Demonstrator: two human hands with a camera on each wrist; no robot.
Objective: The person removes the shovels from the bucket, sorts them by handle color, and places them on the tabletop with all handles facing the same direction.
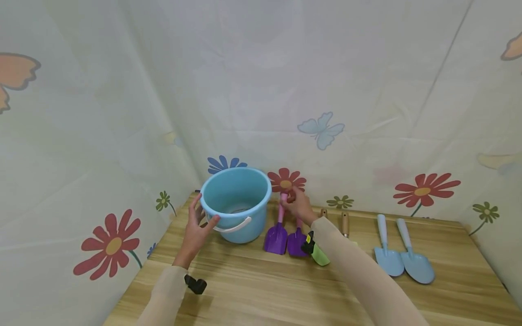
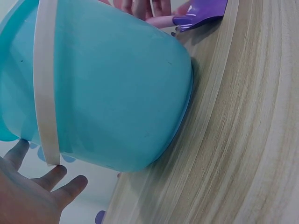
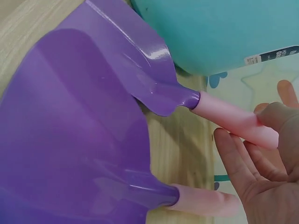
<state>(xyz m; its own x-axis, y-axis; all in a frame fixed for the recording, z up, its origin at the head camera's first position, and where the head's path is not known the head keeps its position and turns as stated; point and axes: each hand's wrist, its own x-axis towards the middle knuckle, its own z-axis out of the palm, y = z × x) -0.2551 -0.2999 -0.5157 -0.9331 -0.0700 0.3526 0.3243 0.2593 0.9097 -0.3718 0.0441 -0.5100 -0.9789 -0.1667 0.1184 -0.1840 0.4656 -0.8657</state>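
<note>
A light blue bucket point(image 1: 250, 228) with a white handle point(image 2: 45, 84) stands upright on the wooden table. My left hand point(image 1: 196, 233) rests against its left side, fingers spread and fairly straight, with the thumb at the front rim. Just right of the bucket, my right hand point(image 1: 299, 206) pinches the pink handle point(image 3: 229, 116) of a purple toy shovel point(image 1: 276, 240) between thumb and fingers. That shovel's blade points down toward the table. A second purple shovel point(image 3: 79, 130) with a pink handle lies beside it, partly behind my right wrist in the head view.
Partly hidden under my right forearm is a green tool point(image 1: 321, 256), near two wooden handles point(image 1: 345, 224). Farther right lie two light blue shovels, one left point(image 1: 389, 261) and one right point(image 1: 418, 268). A patterned curtain point(image 1: 261, 90) rises behind the table.
</note>
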